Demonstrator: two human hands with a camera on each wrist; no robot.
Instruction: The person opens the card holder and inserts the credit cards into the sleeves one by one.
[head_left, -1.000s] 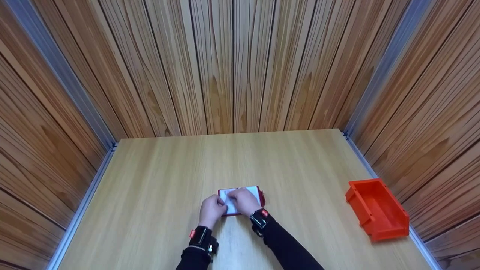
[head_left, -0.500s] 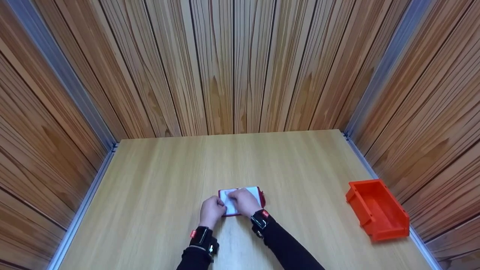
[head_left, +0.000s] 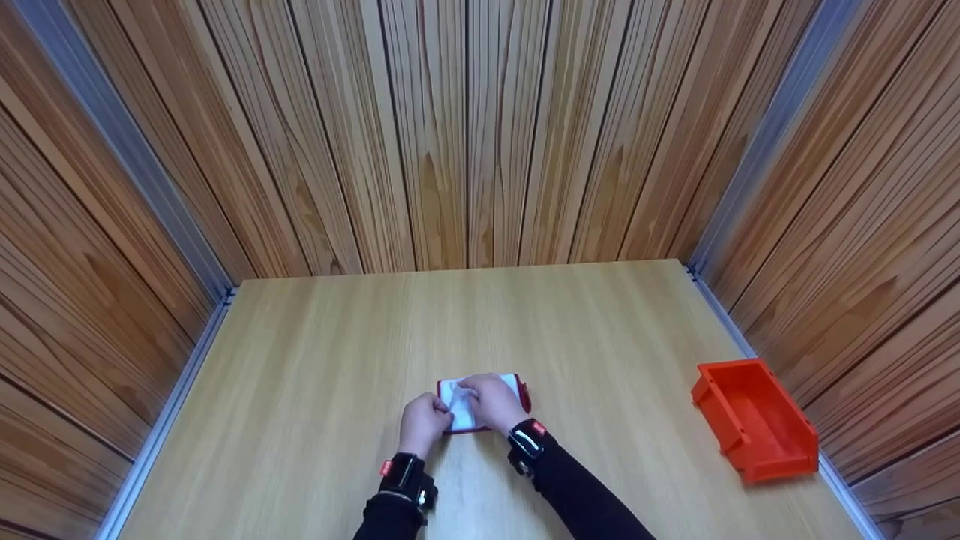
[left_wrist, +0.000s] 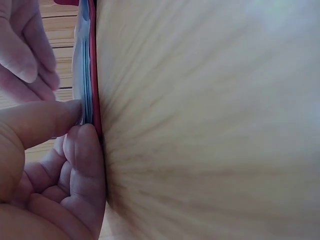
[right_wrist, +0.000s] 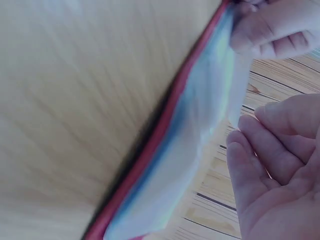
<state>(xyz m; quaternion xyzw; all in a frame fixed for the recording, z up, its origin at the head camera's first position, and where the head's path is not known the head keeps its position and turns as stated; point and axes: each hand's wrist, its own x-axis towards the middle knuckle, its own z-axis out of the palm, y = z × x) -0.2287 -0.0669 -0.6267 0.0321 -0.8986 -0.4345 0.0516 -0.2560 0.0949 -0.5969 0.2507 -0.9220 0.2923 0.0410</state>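
Note:
A small red-covered card holder (head_left: 507, 381) with several thin, translucent pages lies open on the table in front of me, in the head view. My left hand (head_left: 424, 421) is at its near left corner. In the left wrist view, that thumb and index finger pinch the edges of the pages (left_wrist: 85, 65). Over the middle of the card holder is my right hand (head_left: 496, 405). In the right wrist view its fingers (right_wrist: 272, 150) are loosely bent, beside the corner of a raised translucent sheet (right_wrist: 241, 85). No grip on that sheet is visible.
An orange-red open bin (head_left: 757, 420) stands on the right side of the wooden table (head_left: 315, 352), near the metal rail. Wood-panelled walls (head_left: 465, 135) enclose the table at the back and both sides.
My right hand has shifted slightly right, and a translucent sheet now shows raised between the hands. The left hand keeps its place at the card holder's corner.

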